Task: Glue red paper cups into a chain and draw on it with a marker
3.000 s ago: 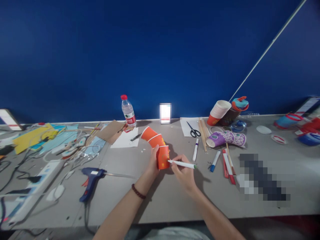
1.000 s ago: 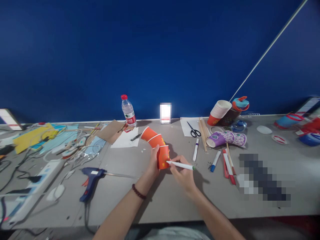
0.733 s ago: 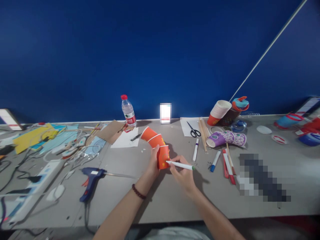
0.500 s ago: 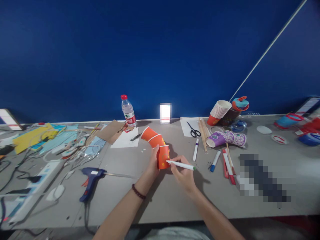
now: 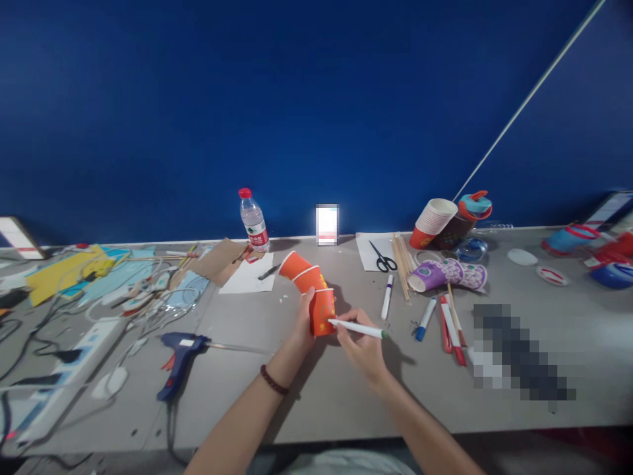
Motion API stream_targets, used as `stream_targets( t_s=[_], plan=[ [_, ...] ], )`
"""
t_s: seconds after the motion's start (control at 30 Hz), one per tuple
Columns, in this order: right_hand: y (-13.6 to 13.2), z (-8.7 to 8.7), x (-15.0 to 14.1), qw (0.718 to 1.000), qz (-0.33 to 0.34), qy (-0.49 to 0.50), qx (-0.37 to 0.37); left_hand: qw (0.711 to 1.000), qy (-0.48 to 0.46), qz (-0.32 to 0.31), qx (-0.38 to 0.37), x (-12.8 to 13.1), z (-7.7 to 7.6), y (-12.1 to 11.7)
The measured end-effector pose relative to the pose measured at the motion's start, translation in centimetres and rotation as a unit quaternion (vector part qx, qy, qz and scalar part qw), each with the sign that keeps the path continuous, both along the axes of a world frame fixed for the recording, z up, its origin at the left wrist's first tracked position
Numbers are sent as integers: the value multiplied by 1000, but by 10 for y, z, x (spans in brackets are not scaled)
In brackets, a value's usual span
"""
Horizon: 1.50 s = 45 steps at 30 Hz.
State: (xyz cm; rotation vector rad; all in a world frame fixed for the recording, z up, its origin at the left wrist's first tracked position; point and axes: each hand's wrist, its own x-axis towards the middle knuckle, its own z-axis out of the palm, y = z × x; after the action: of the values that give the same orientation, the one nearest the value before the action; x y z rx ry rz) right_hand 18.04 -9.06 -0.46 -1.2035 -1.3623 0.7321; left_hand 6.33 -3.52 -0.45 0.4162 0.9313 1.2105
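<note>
Three orange paper cups (image 5: 323, 313), joined end to end in a curved row, are held above the grey table. My left hand (image 5: 303, 321) is closed around the nearest cup of the row from its left side. A white marker with a green end (image 5: 361, 328) is pinched in my right hand (image 5: 362, 346), its tip at the lower right side of that cup. From this angle I cannot tell whether the tip touches the cup's surface. The fingers of my left hand behind the cup are hidden.
To the left lie a blue glue gun (image 5: 182, 359) and a white power strip (image 5: 69, 382) with cables. Behind stand a water bottle (image 5: 254, 221) and stacked cups (image 5: 432, 223). Black scissors (image 5: 384, 258), a purple cup row (image 5: 448, 274) and several markers (image 5: 452, 330) lie to the right.
</note>
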Motion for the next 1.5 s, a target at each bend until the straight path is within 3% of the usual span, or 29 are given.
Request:
stream_targets(
  t_s=[0.87,1.5],
  plan=[
    [-1,4,0,1000,4,-23,6,1000,-12,4,4,0,0,0],
    [0,-2,0,1000,10,-25,-1,1000,-17,0,24,0,0,0]
  ],
)
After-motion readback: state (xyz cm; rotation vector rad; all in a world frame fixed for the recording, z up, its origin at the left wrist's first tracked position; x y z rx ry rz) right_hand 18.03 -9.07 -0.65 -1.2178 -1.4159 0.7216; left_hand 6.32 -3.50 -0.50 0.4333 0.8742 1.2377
